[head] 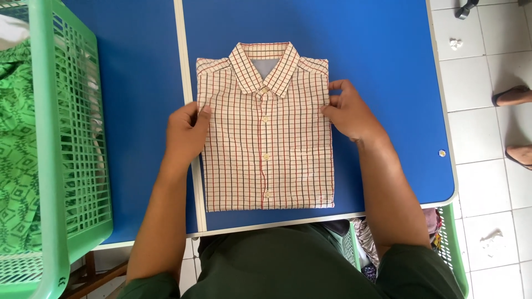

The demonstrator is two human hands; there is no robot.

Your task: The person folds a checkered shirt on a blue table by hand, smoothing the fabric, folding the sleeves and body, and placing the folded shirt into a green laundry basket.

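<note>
A folded cream shirt [266, 133] with a red and dark check, collar at the far end and buttons down the middle, lies flat on the blue table [382, 66]. My left hand [185, 133] grips the shirt's left edge, thumb on top of the cloth. My right hand [349, 111] holds the right edge near the shoulder, fingers curled around it.
A green plastic basket [66, 144] with green patterned cloth [16, 166] stands on the table at the left. A second green basket [451, 243] with clothes sits on the floor at the lower right. Another person's feet [512, 97] are on the white tiles at the right.
</note>
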